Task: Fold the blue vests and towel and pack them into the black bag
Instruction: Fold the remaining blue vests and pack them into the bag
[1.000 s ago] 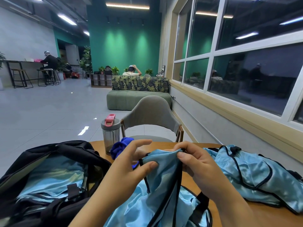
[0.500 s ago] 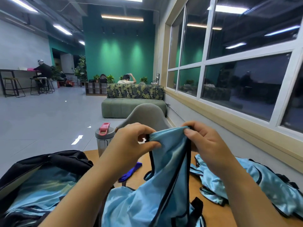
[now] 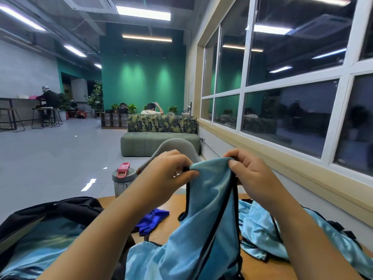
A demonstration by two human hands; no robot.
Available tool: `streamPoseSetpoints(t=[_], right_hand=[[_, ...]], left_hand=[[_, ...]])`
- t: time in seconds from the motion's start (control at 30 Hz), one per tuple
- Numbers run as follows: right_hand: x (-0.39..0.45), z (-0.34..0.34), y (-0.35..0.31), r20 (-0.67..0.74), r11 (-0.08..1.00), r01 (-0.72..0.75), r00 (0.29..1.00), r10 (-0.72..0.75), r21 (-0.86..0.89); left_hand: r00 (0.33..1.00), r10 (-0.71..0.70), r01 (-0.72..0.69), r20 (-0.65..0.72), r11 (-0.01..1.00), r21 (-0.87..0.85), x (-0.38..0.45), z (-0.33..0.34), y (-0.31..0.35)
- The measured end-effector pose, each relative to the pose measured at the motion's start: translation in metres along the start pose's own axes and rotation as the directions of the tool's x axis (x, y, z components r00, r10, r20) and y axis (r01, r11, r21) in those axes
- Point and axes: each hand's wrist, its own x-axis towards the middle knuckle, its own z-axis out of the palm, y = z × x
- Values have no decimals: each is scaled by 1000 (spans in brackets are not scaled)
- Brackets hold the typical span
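Green walls, dark windows and a wooden counter point(image 3: 167, 235) frame the scene. Both grips are clamped on one light blue vest point(image 3: 205, 219): the left hand point(image 3: 169, 174) pinches its top edge between thumb and curled fingers, the right hand point(image 3: 250, 174) pinches the same edge just beside it at 3 o'clock, and the short span of cloth between them is bunched rather than stretched. From the two grips the vest hangs straight toward 6 o'clock, so its long axis runs up and down, with the lower part slumped on the counter close to the body. Neither hand is nearer; they hold it level. Judging by this, the next move calls for spreading the hands apart to open the edge flat before folding. The fabric is thin, glossy mesh with black piping along its seams, limp and likely slippery. At 8 o'clock the black bag point(image 3: 60, 209) lies open, soft-sided, with blue cloth already inside. At 4 o'clock a second blue vest point(image 3: 260, 225) lies crumpled. At 7 o'clock, between bag and held vest, sits a small dark blue towel point(image 3: 153, 219), loosely heaped. Behind it stands a grey bottle point(image 3: 122, 182) with a pink lid.
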Motion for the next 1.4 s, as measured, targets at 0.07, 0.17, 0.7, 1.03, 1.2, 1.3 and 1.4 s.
streamPoseSetpoints(t=[0.07,0.17,0.7,1.03,1.2,1.3,1.4], right_hand=[[0,-3,-3,22,986,41,999,-38,-162],[9,-2,-14,94,877,116,992,-81,-466],[38,-10,-41,221,861,212,968,-120,-462],[40,-12,-19,57,896,310,949,-308,-317],[39,-8,-5,-20,931,279,956,-291,-236],[38,-8,0,-65,940,283,952,-299,-189],[37,-8,2,-80,940,297,946,-313,-170]], left_hand=[[999,-30,27,-21,995,-98,2,-1,4],[997,-68,65,-22,990,-122,9,1,12],[968,-246,178,-42,800,-573,35,3,29],[979,-151,66,-135,867,-494,12,37,25],[974,-148,37,-172,852,-523,8,45,31],[979,-141,41,-145,838,-544,6,49,30],[979,-168,69,-119,811,-581,5,50,29]])
